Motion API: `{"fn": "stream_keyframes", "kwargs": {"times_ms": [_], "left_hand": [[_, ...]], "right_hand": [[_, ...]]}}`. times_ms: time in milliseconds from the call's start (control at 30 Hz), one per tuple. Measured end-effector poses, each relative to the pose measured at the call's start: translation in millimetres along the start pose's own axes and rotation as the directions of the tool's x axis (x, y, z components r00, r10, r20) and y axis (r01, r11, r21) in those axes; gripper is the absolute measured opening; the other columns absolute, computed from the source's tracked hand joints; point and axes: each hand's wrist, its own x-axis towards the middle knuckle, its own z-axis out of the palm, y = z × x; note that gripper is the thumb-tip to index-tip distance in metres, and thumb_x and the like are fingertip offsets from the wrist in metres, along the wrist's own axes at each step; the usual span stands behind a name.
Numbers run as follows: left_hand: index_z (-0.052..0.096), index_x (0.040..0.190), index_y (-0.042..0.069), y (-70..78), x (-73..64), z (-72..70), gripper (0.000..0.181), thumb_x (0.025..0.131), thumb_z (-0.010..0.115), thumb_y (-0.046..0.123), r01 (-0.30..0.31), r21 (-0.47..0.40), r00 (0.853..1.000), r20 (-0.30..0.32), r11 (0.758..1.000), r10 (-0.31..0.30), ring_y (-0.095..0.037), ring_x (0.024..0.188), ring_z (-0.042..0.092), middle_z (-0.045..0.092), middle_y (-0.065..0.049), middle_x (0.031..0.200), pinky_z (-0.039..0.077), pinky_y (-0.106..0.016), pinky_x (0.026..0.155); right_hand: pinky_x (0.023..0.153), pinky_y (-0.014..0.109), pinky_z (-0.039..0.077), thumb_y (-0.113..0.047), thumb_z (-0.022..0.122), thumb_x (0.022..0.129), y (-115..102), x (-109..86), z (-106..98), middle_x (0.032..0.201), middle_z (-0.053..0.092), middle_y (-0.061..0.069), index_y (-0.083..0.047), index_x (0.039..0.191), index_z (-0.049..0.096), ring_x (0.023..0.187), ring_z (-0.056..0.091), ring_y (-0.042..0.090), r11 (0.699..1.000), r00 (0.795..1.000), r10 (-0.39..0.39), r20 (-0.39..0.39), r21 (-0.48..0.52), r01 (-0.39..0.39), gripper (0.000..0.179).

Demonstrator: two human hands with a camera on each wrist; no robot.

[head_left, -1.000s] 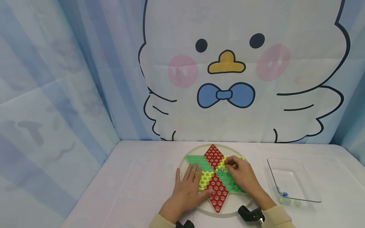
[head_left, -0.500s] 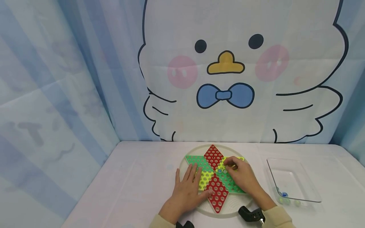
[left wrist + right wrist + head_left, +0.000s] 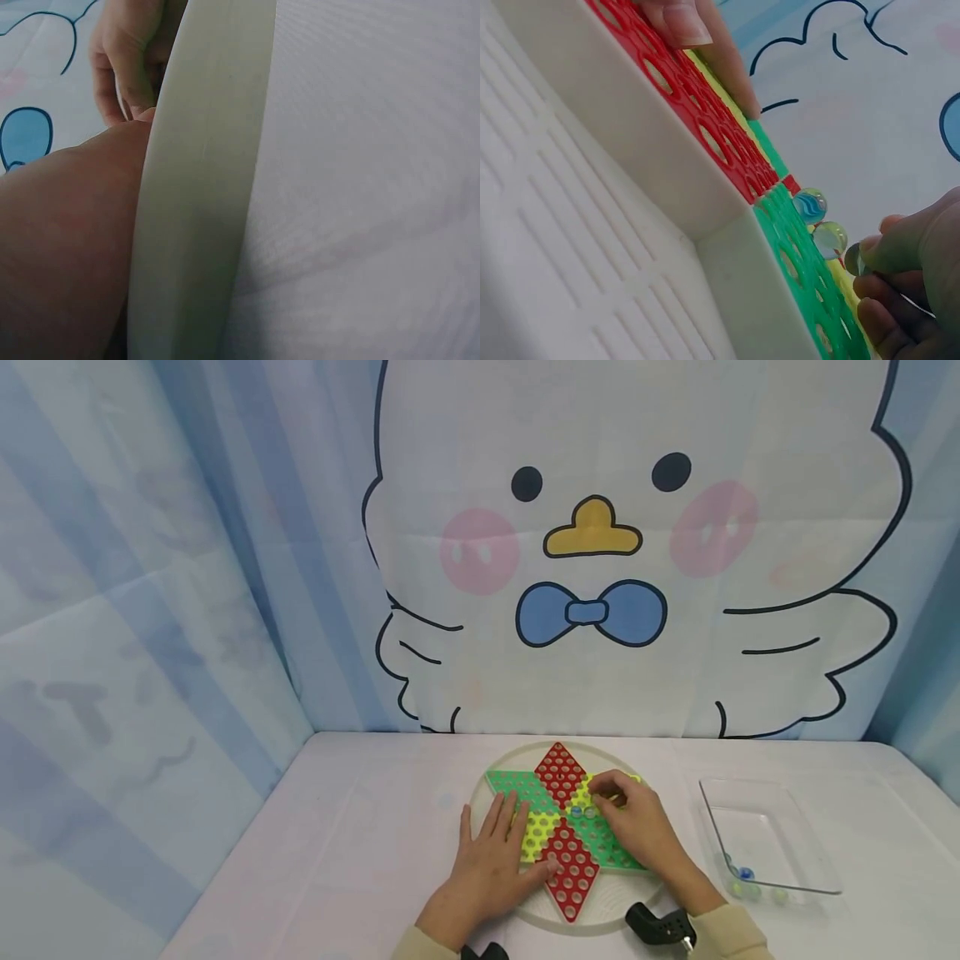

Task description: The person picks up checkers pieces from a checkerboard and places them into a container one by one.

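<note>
A round pale Chinese checkers board (image 3: 618, 902) bears a red, green and yellow star full of round holes. My left hand (image 3: 487, 864) lies with spread, straight fingers on the board's left side, its thumb over the near red point. Above the yellow section at the right, my right hand (image 3: 637, 818) pinches a glass marble (image 3: 853, 259) between thumb and fingers. Beside it in the right wrist view, a blue-swirled marble (image 3: 810, 205) and a clear greenish marble (image 3: 829, 240) sit on the board near the star's centre. In the left wrist view, the board's edge (image 3: 202, 165) hides most of the star.
To the right of the board stands a clear plastic box (image 3: 813, 843), with several marbles (image 3: 746, 874) gathered at its near left corner. The white table (image 3: 360, 827) meets a printed cloth backdrop (image 3: 480, 677) at the back.
The camera view shifts very slightly. Both hands stay in nearly the same place, the left on the board and the right with the marble over the yellow section.
</note>
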Motion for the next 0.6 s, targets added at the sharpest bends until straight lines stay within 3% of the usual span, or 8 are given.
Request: {"fn": "stream_keyframes", "kwargs": {"times_ms": [233, 433, 600], "left_hand": [[0.024, 0.159, 0.012, -0.3, -0.9, -1.0, 0.089, 0.094, 0.034, 0.073, 0.003, 0.0, 1.0, -0.001, 1.0, -0.003, -0.028, 0.155, 0.012, 0.017, -0.009, 0.167, 0.006, -0.066, 0.119], [0.025, 0.158, 0.011, -1.1, -0.9, -2.3, 0.09, 0.094, 0.035, 0.073, -0.006, -0.021, 1.0, -0.006, 1.0, 0.006, -0.029, 0.155, 0.012, 0.018, -0.011, 0.167, 0.005, -0.067, 0.118], [0.023, 0.159, 0.012, -2.8, 1.0, 0.8, 0.093, 0.093, 0.031, 0.077, -0.005, -0.021, 1.0, 0.012, 1.0, 0.006, -0.028, 0.156, 0.01, 0.016, -0.009, 0.167, 0.003, -0.067, 0.119]], "right_hand": [[0.089, 0.037, 0.054, -0.003, 0.063, 0.095, -8, -3.1, -7, 0.107, 0.071, 0.007, -0.006, 0.112, 0.066, 0.103, 0.066, 0.022, 0.999, 1.0, 0.025, -0.003, 0.026, -0.025, 0.018], [0.084, 0.027, 0.056, -0.004, 0.064, 0.095, -7, -4.0, -9, 0.107, 0.071, 0.007, -0.007, 0.112, 0.066, 0.102, 0.067, 0.023, 0.999, 1.0, 0.004, -0.031, 0.042, -0.003, 0.018], [0.086, 0.027, 0.056, -0.006, 0.063, 0.095, -9, -4.5, -13, 0.109, 0.07, 0.008, -0.005, 0.114, 0.065, 0.104, 0.067, 0.023, 0.999, 0.999, 0.021, -0.027, 0.051, -0.019, 0.019]]}}
